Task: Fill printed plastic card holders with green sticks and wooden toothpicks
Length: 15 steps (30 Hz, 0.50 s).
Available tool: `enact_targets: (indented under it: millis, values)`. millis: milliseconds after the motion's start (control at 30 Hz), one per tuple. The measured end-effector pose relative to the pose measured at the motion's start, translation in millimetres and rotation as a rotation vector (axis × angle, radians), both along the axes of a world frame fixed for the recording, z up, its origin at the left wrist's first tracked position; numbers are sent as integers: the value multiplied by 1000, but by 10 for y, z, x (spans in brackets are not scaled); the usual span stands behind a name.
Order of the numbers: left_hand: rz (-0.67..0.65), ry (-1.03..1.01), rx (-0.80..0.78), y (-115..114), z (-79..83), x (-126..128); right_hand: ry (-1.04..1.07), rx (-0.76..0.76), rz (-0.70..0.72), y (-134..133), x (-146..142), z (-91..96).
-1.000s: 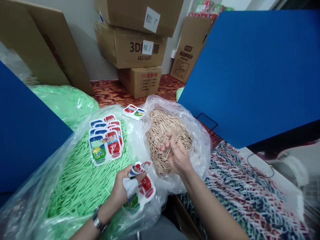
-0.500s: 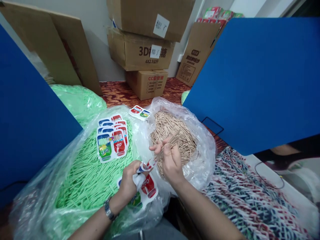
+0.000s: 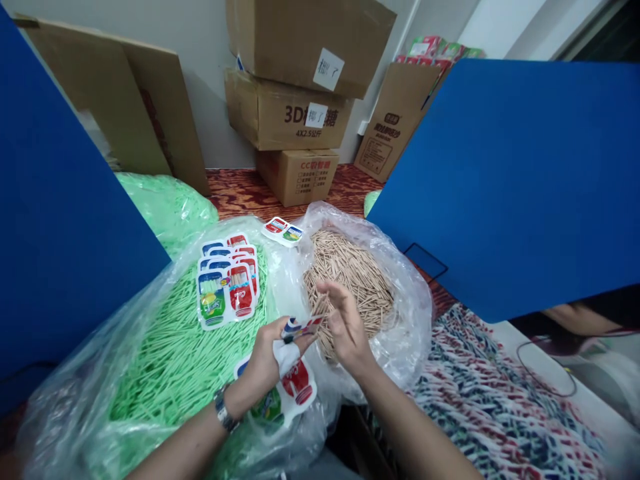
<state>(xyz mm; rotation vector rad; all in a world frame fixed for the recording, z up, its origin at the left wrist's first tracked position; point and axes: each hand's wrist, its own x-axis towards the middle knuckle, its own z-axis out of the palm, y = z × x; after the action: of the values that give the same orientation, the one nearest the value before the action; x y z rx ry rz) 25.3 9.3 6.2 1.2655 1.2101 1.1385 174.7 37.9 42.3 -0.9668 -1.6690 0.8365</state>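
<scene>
My left hand (image 3: 266, 350) is closed around a printed pouch (image 3: 299, 328), with its mouth end towards the right. At that mouth, my right hand (image 3: 351, 333) grips a small bundle of thin brown sticks (image 3: 321, 307); the sticks' lower ends are hard to make out. Behind the right hand lies a clear plastic bag of loose brown sticks (image 3: 360, 273). More pouches (image 3: 300, 387) with red and green cola and Sprite prints lie under my left hand. A heap of thin green sticks (image 3: 165, 353) fills the bag on the left.
Several overlapping filled pouches (image 3: 227, 293) rest on the green sticks, and another pouch (image 3: 283, 231) lies between the bags. Blue panels (image 3: 510, 187) stand on both sides. Stacked cartons (image 3: 295, 117) are behind. Red, white and blue sticks (image 3: 480, 393) lie at right, near another person's arm (image 3: 583, 319).
My right hand has brought the brown sticks down and left to the pouch's mouth, its fingers now more upright. My left hand has turned the pouch flatter. The view has tipped slightly.
</scene>
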Motion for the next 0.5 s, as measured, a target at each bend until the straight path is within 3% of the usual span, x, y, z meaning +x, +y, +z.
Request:
enact_targets:
  millis: [167, 233, 300, 433, 500]
  values:
    - [-73, -48, 30, 130, 53, 42, -297, 186, 102, 44, 205, 113]
    - [-73, -70, 37, 160, 77, 46, -354, 233, 71, 50, 253, 119]
    - [-67, -76, 28, 168, 90, 38, -347, 227, -1, 63, 273, 94]
    - [-17, -72, 24, 124, 73, -54, -377, 181, 58, 116, 239, 16]
    - [30, -91, 26, 80, 63, -158, -351, 168, 23, 160, 192, 19]
